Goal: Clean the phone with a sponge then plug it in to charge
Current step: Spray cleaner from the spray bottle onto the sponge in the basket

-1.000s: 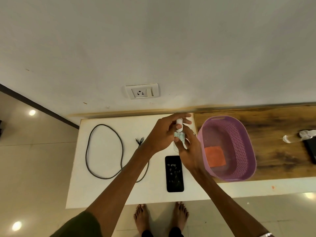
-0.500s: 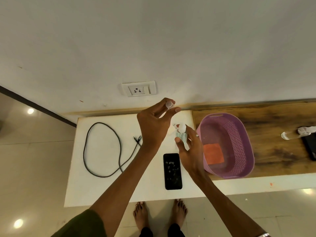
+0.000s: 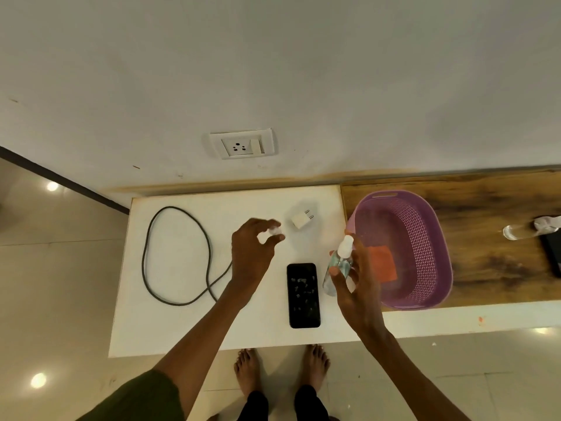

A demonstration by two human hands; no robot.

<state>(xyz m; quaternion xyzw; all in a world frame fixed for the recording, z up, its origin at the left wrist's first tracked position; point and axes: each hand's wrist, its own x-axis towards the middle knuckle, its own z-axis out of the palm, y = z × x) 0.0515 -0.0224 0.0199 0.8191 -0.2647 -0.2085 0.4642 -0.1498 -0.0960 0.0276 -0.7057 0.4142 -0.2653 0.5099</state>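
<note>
A black phone [image 3: 304, 295] lies face up on the white table [image 3: 170, 326], with specks on its screen. My right hand [image 3: 355, 278] holds a small clear spray bottle [image 3: 338, 262] just right of the phone, its white nozzle uncovered. My left hand [image 3: 252, 253] pinches the bottle's small clear cap [image 3: 274, 230] above the table, left of the phone. An orange sponge [image 3: 385, 262] lies inside the purple basket [image 3: 425, 226]. A white charger plug [image 3: 300, 219] rests beyond the phone. The dark cable [image 3: 176, 256] loops at the left. A wall socket [image 3: 241, 145] sits above the table.
The purple basket stands on a wooden counter [image 3: 485, 262] right of the white table. A clear bottle [image 3: 516, 231] with a white cloth and a dark flat object [image 3: 554, 253] lie at the far right. My bare feet show below the table edge.
My left hand pulled the cap off the spray bottle and moved left and down with it. My right hand shifted right with the bottle, uncovering the charger plug.
</note>
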